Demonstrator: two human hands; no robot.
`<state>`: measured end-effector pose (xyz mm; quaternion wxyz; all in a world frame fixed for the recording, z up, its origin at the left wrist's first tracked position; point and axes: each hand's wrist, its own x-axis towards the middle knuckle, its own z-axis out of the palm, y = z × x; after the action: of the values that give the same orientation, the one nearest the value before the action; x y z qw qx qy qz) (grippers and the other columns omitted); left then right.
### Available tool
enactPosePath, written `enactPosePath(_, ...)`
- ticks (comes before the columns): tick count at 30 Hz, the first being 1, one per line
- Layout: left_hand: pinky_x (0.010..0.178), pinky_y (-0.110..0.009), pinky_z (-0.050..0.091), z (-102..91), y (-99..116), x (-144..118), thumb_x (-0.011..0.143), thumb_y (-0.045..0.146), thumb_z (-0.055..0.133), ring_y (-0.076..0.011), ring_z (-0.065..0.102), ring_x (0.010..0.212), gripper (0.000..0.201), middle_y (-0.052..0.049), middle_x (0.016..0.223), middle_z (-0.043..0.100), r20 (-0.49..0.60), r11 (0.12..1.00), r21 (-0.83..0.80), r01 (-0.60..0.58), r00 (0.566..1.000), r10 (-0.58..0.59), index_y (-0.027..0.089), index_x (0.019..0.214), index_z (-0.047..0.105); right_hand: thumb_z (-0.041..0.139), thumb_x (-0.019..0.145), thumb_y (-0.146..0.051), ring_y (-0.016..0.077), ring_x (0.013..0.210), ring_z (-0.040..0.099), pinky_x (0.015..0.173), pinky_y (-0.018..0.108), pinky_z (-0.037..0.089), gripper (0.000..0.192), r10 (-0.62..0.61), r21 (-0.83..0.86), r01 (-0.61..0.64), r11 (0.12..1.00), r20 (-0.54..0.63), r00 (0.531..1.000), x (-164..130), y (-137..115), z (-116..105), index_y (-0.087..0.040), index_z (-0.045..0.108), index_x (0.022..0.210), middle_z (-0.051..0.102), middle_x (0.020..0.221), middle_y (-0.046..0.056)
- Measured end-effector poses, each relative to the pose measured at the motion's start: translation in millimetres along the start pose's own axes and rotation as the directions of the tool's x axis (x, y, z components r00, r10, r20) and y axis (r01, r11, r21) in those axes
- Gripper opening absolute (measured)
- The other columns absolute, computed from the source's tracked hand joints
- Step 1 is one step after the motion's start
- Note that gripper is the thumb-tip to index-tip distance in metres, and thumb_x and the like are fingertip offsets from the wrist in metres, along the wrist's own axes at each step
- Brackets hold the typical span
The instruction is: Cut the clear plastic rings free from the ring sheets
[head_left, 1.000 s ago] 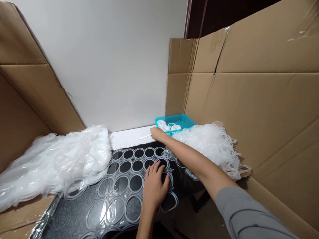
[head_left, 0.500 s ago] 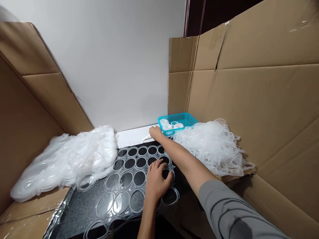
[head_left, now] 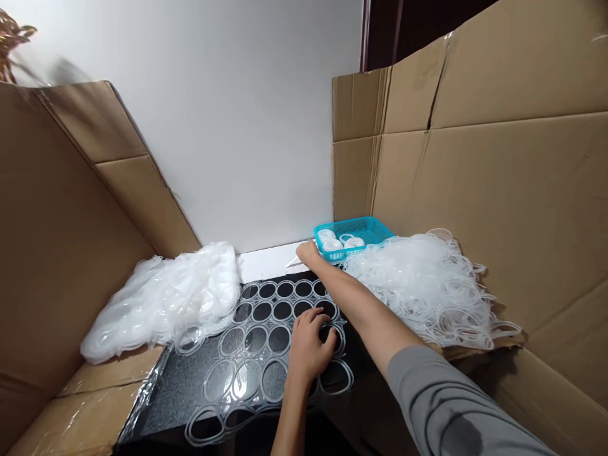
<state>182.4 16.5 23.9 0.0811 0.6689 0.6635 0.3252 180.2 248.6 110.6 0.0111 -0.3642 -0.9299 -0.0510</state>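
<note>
Left hand (head_left: 308, 347) lies flat, fingers spread, pressing on the clear plastic sheet (head_left: 256, 354) of punched-out rings — not gripping anything, just palm and fingertips on it. The sheet lies flat on the dark bench (head_left: 178, 386), rows of round holes running from the near edge back toward the wall, its far end near the white ledge (head_left: 266, 261).

Right hand (head_left: 308, 252) is stretched out over the far end of the sheet, arm crossing above the left hand, grey sleeve (head_left: 446, 405) at the lower right. It sits at the ledge, just beside the near left corner of the turquoise basket (head_left: 368, 229). Fingers look curled around the end of a thin white stick (head_left: 292, 261) that lies on the ledge — contact seems real, but the grip itself is too small to tell for certain.

The basket stands in the back corner against the cardboard, with a few white rings (head_left: 339, 242) inside. Right of the sheet, a loose heap of clear rings (head_left: 427, 288) lies on a cardboard flap, touching the basket's front. Left of the sheet, a stacked pile of white plastic sheets (head_left: 166, 301) rests partly on cardboard, its edge overlapping the bench. Cardboard panels (head_left: 498, 190) wall in both sides; white wall (head_left: 237, 126) behind.
</note>
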Motion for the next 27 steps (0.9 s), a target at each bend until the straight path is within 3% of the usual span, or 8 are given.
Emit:
enactPosePath(4, 0.111, -0.052, 0.048, -0.8, -3.6, 6.1, 0.093, 0.028, 0.060, -0.0291, 0.063, 0.127, 0.023, -0.010, 0.131, 0.073, 0.001, 1.000, 0.015, -0.016, 1.000, 0.016, 0.022, 0.109, 0.075, 0.059, 0.099, -0.022, 0.0353, 0.119, 0.068, 0.103, 0.044, 0.048, 0.035, 0.049, 0.031, -0.047, 0.998, -0.087, 0.995, -21.9, 22.1, -20.6, -0.002, 0.069, 0.126, 0.070, 0.127, 0.028)
enactPosePath(10, 0.110, -0.054, 0.049, 0.3, -12.1, 17.3, 0.096, 0.037, 0.055, -0.0310, 0.064, 0.127, 0.029, -0.010, 0.131, 0.073, -0.008, 0.998, 0.029, -0.050, 0.999, 0.050, 0.023, 0.109, 0.076, 0.060, 0.094, -0.022, 0.0271, 0.107, 0.072, 0.080, 0.029, 0.050, 0.027, 0.186, 0.108, -0.171, 0.979, -0.145, 0.972, -107.9, 110.6, -85.1, -0.020, 0.075, 0.117, 0.077, 0.119, 0.011)
enactPosePath(13, 0.111, -0.054, 0.047, 2.5, -11.5, 17.2, 0.097, 0.039, 0.053, -0.0317, 0.063, 0.129, 0.031, -0.011, 0.134, 0.072, 0.001, 0.997, 0.045, -0.062, 0.998, 0.062, 0.022, 0.112, 0.074, 0.062, 0.091, -0.017, 0.0229, 0.102, 0.072, 0.074, 0.025, 0.047, 0.025, 0.218, 0.220, -0.180, 0.959, -0.162, 0.962, -139.1, 126.9, -105.2, -0.021, 0.075, 0.112, 0.078, 0.116, 0.008)
enactPosePath(16, 0.112, -0.055, 0.046, 4.2, -8.5, 14.4, 0.095, 0.037, 0.055, -0.0326, 0.061, 0.131, 0.031, -0.011, 0.137, 0.070, 0.004, 0.995, 0.080, -0.067, 0.998, 0.067, 0.022, 0.115, 0.072, 0.061, 0.093, -0.017, 0.0222, 0.107, 0.072, 0.078, 0.025, 0.050, 0.027, 0.128, 0.256, -0.094, 0.962, -0.122, 0.984, -133.6, 103.3, -94.3, -0.022, 0.075, 0.115, 0.077, 0.119, 0.006)
enactPosePath(19, 0.112, -0.055, 0.046, 5.0, -8.0, 11.6, 0.094, 0.034, 0.056, -0.0333, 0.060, 0.132, 0.028, -0.011, 0.139, 0.069, 0.015, 0.994, 0.087, -0.062, 0.998, 0.061, 0.022, 0.114, 0.072, 0.058, 0.097, -0.016, 0.0234, 0.122, 0.068, 0.092, 0.027, 0.053, 0.032, 0.004, 0.204, 0.015, 0.979, -0.090, 0.996, -100.4, 50.9, -59.9, -0.022, 0.071, 0.126, 0.073, 0.131, 0.008)
enactPosePath(23, 0.112, -0.054, 0.046, 4.4, -10.5, 8.2, 0.094, 0.028, 0.057, -0.0316, 0.060, 0.131, 0.026, -0.010, 0.138, 0.069, 0.013, 0.995, 0.068, -0.068, 0.998, 0.067, 0.023, 0.114, 0.072, 0.057, 0.098, -0.009, 0.0256, 0.122, 0.068, 0.098, 0.034, 0.056, 0.033, 0.074, 0.195, -0.064, 0.979, -0.046, 0.996, -46.6, -8.6, -12.5, -0.010, 0.067, 0.130, 0.068, 0.134, 0.019)
enactPosePath(27, 0.107, -0.052, 0.048, 3.6, -9.0, 8.5, 0.094, 0.024, 0.055, -0.0297, 0.062, 0.127, 0.023, -0.009, 0.131, 0.072, 0.009, 0.999, 0.046, -0.028, 1.000, 0.027, 0.024, 0.110, 0.073, 0.067, 0.101, -0.027, 0.0265, 0.117, 0.068, 0.097, 0.045, 0.060, 0.033, 0.210, 0.202, -0.205, 0.958, -0.001, 0.978, 0.2, -17.1, 18.6, -0.012, 0.065, 0.130, 0.066, 0.134, 0.015)
